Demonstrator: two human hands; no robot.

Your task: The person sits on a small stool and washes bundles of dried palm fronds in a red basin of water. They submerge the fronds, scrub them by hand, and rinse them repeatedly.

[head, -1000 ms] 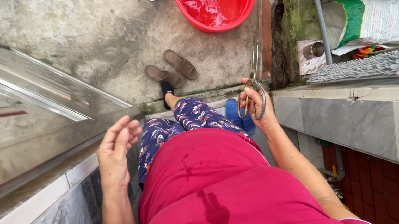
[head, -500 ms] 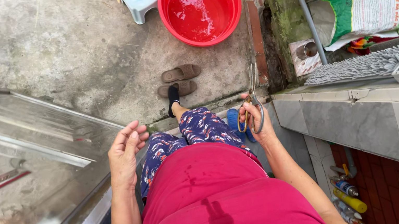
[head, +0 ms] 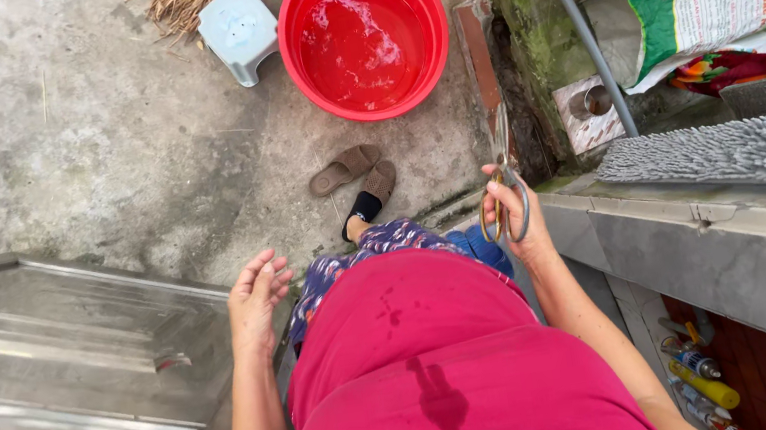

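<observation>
My right hand (head: 517, 215) grips a pair of metal scissors (head: 503, 167) by the handles, blades pointing up and away from me. My left hand (head: 256, 300) hangs empty with fingers loosely spread, close to the edge of a shiny metal door panel (head: 68, 343). Below me are my pink shirt (head: 427, 370) and patterned trousers. One foot in a black sock is stepping into a brown slipper (head: 377, 186); a second brown slipper (head: 344, 168) lies beside it on the concrete.
A red basin (head: 363, 31) holding water stands ahead beside a small pale blue stool (head: 239, 32) and dry straw. A stone ledge (head: 710, 237) on the right carries a grey mat (head: 708, 154) and white crate. A printed sack (head: 705, 0) and metal pole (head: 577, 24) lie beyond.
I have moved forward through the doorway; the basin, stool and slippers now sit closer and lower in view. My foot has reached a slipper. Both hands keep their hold and pose.
</observation>
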